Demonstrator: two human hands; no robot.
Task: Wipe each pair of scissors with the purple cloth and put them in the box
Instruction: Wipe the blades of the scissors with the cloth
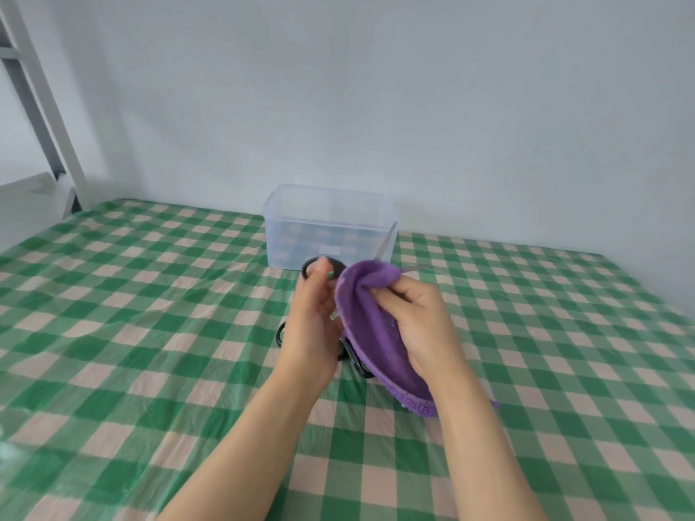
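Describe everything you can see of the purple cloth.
The purple cloth looks like soft, fuzzy towelling, folded over on itself. The right hand pinches its upper end around the scissors, whose two silver blade tips poke out beyond it. The left hand holds the scissors' black handle beside it. Its lower end hangs toward the checked tablecloth; whether it touches is unclear.

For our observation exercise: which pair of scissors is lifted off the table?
The pair gripped by the left hand, blades poking past the purple cloth; the other scissors lie on the tablecloth below.
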